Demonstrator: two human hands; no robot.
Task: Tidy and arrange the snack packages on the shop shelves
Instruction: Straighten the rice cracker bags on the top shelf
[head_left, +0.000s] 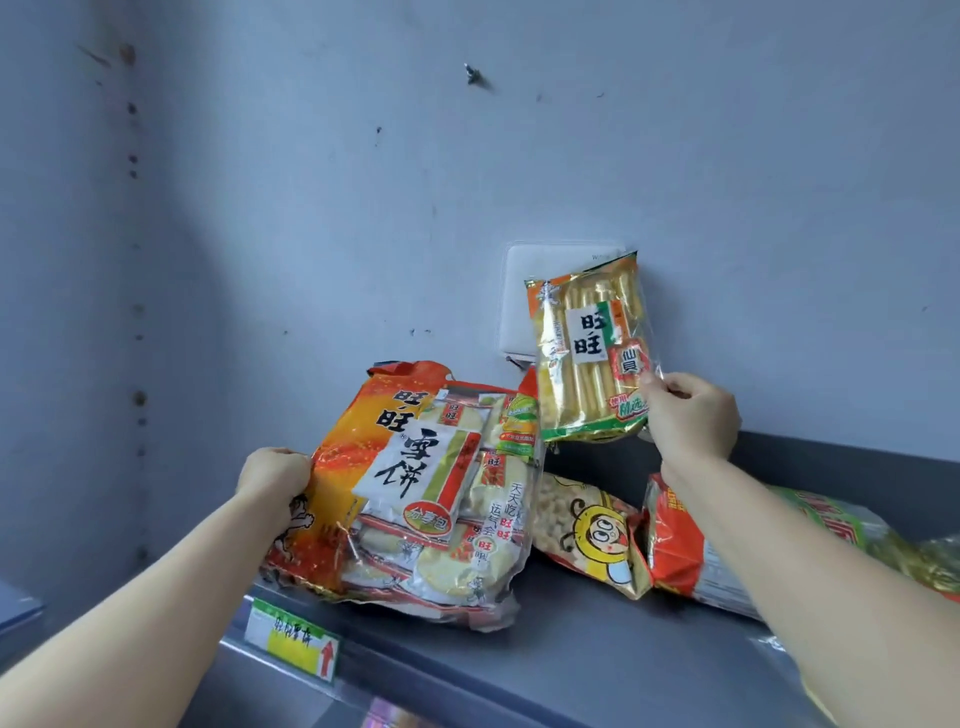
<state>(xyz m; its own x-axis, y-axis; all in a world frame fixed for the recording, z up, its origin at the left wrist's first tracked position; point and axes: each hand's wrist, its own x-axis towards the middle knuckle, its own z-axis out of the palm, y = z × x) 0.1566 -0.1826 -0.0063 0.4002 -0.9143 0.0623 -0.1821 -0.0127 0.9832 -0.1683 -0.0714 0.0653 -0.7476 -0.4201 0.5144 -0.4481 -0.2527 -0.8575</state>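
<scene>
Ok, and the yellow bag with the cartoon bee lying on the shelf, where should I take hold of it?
The yellow bag lies flat on the shelf, hemmed between the big orange bag and the red package, so its sides are crowded. Probably best to come from the front and take a pinch grip on its near crimped end, the only free edge.

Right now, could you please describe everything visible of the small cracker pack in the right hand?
The small cracker pack is a glossy clear plastic sleeve with gold, orange and green print, a white label with black characters and a red seal. Pale stick-like crackers show through. It looks sealed and stands upright, slightly tilted, in the air above the grey shelf, before a white wall plate. The right hand pinches its lower right edge.
</scene>
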